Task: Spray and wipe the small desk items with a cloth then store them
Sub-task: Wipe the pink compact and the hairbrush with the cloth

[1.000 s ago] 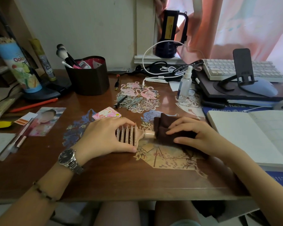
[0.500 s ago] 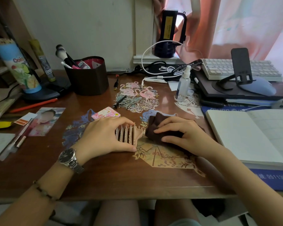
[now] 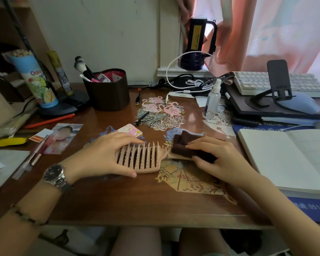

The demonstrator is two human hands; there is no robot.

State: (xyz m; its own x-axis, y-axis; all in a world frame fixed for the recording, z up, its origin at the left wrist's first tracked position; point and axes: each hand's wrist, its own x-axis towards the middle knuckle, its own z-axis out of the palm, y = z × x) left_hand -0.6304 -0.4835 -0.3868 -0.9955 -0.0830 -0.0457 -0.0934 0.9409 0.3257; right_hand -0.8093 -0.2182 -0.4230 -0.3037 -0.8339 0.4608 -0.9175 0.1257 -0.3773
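1. The brush [image 3: 139,158] lies on the desk [image 3: 118,196], bristles up, its head toward the left and its handle toward the right.
2. The left hand [image 3: 102,156] grips the brush head, fingers curled over the far edge and thumb along the near edge; the palm hides the head's left end.
3. The right hand [image 3: 216,157] holds a brown cloth [image 3: 183,146] wrapped over the handle, fingers on top and thumb at the near side. The handle shows only as a short stretch between cloth and head; the rest is covered.
4. A spray bottle [image 3: 213,99] stands upright farther back, right of centre, well apart from both hands.
5. A dark holder [image 3: 107,93] with makeup brushes stands at back left.
6. An open notebook [image 3: 284,159] lies just right of the right hand, cut off by the frame edge.
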